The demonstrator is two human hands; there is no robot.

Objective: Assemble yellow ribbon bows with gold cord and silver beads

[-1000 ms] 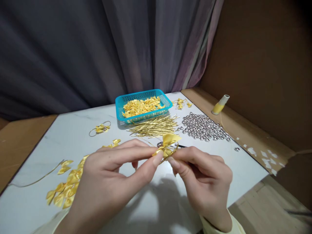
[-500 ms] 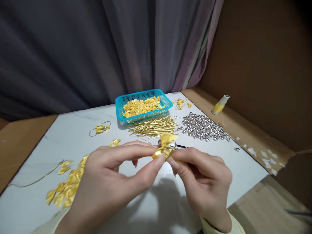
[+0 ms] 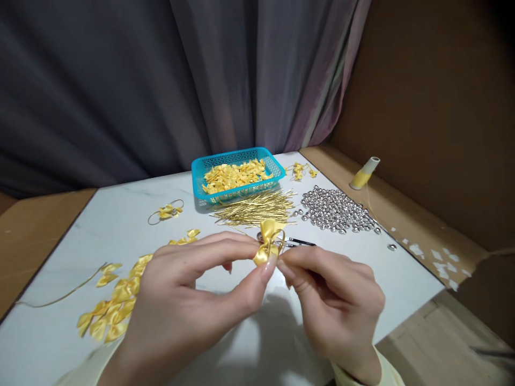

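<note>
Between thumb and forefinger my left hand (image 3: 201, 289) pinches a yellow satin bow (image 3: 270, 236) over the middle of the table. A gold wire (image 3: 283, 236) loops round the bow's right side. My right hand (image 3: 338, 300) is closed in a pinch on the wire, close against the bow; its fingertips partly hide the wire's end. Behind the bow lies a black-handled tool (image 3: 301, 242), mostly covered, with a silver bead beside it. More yellow bows (image 3: 116, 305) lie to the left of my left hand, partly hidden by it.
A blue basket (image 3: 198, 179) of yellow bows stands at the back. Before it lie gold wires (image 3: 253, 208); silver beads (image 3: 333, 209) are heaped to the right. A thread spool (image 3: 364, 173) stands on the cardboard. A wired bow (image 3: 169, 212) sits at the left.
The bow has turned in my fingers and looks narrower. The wire loop now stands up against its right side. Both hands have stayed nearly in place.
</note>
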